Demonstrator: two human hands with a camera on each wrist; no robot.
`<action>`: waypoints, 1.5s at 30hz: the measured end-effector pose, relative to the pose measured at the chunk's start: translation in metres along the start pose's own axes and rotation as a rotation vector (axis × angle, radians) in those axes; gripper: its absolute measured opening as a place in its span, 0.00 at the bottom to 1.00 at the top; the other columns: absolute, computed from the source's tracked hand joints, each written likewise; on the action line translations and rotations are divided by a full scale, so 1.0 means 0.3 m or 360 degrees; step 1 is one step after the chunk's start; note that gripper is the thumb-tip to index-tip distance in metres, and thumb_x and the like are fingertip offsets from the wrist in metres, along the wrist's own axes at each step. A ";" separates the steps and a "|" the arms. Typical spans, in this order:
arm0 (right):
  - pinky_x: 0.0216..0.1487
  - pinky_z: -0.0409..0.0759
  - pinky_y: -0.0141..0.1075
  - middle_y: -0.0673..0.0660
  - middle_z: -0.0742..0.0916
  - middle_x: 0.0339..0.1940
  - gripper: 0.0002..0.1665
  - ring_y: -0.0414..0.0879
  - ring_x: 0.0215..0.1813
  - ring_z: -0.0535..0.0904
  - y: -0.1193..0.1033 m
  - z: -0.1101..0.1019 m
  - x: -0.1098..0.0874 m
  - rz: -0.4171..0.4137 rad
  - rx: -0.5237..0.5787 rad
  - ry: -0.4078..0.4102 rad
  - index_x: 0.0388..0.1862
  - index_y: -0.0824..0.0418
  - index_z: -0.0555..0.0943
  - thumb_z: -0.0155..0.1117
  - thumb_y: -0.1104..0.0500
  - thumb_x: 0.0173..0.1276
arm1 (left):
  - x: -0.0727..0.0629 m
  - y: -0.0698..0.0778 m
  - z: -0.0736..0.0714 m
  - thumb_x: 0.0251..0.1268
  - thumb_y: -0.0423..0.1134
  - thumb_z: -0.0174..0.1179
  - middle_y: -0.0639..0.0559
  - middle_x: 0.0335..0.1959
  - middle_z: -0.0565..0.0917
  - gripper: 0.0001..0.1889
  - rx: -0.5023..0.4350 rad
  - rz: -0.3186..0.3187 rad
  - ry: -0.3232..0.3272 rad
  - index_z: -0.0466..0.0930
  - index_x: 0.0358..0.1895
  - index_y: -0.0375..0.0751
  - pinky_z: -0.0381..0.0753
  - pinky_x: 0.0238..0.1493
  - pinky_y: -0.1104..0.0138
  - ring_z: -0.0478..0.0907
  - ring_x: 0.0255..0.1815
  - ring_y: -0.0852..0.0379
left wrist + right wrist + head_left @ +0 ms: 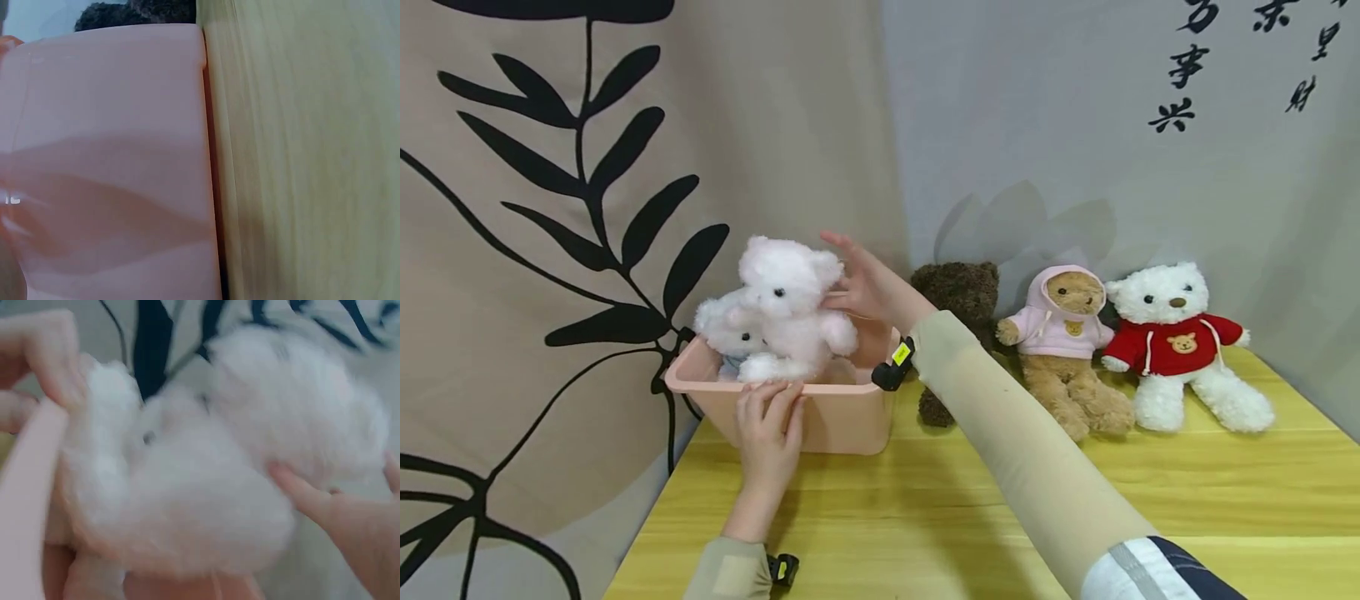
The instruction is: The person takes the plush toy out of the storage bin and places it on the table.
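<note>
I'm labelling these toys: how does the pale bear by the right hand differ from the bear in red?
The pale bear shows no clothing; the bear in red wears a hoodie. The pale bear is at the pink bin, touched by the right hand; the bear in red sits on the table, untouched. Both have fluffy, whitish fur.

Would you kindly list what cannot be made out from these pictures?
Dark brown bear, head view: much of its body is hidden by the right sleeve.
Smaller plush, head view: its lower body is hidden by the unclothed white bear and the pink bin.
Left hand, left wrist view: mostly cut off by the left edge.
Wall characters, head view: topmost ones cut off by the top edge.
</note>
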State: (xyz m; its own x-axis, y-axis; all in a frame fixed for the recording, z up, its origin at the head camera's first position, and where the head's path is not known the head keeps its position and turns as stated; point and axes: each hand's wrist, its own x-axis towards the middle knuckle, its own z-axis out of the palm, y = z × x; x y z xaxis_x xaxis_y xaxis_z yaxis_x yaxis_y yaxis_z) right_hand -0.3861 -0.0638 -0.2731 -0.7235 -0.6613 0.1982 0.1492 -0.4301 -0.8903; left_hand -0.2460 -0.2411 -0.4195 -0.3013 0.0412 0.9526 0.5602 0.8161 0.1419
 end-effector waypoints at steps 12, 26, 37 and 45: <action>0.66 0.65 0.48 0.59 0.59 0.76 0.58 0.52 0.72 0.58 -0.003 0.172 0.051 -0.0117 -0.2031 0.0248 0.77 0.46 0.57 0.76 0.40 0.51 | 0.006 0.003 0.000 0.70 0.42 0.57 0.40 0.44 0.80 0.12 -0.0025 -0.0006 0.0017 0.84 0.43 0.38 0.61 0.59 0.40 0.72 0.49 0.35; 0.58 0.71 0.54 0.65 0.63 0.72 0.61 0.60 0.66 0.67 0.042 0.101 0.042 0.0256 -0.2193 0.0618 0.79 0.52 0.48 0.64 0.29 0.57 | 0.004 0.001 -0.001 0.69 0.41 0.58 0.39 0.44 0.79 0.11 0.0014 -0.0003 -0.0023 0.84 0.44 0.38 0.61 0.61 0.41 0.72 0.48 0.36; 0.68 0.63 0.50 0.58 0.59 0.76 0.58 0.54 0.76 0.50 0.026 0.074 0.051 0.0099 -0.1795 0.0445 0.79 0.51 0.52 0.73 0.44 0.57 | -0.001 -0.005 -0.010 0.67 0.39 0.59 0.39 0.44 0.79 0.10 0.0029 -0.0005 -0.0027 0.84 0.44 0.38 0.62 0.59 0.41 0.72 0.48 0.35; 0.64 0.69 0.42 0.59 0.68 0.70 0.42 0.51 0.68 0.64 0.056 0.085 0.083 -0.0120 -0.1885 0.0621 0.69 0.54 0.69 0.75 0.50 0.57 | 0.001 0.000 -0.003 0.60 0.34 0.64 0.39 0.44 0.79 0.09 0.0014 -0.0004 -0.0007 0.84 0.43 0.38 0.61 0.60 0.41 0.73 0.48 0.33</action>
State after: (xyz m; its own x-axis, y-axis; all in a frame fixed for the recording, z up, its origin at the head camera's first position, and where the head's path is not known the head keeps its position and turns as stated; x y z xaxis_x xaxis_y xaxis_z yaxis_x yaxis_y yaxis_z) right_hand -0.3845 -0.1032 -0.2727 -0.8854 -0.3459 0.3106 -0.4530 0.4918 -0.7436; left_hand -0.2453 -0.2417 -0.4189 -0.3059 0.0417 0.9512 0.5529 0.8211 0.1418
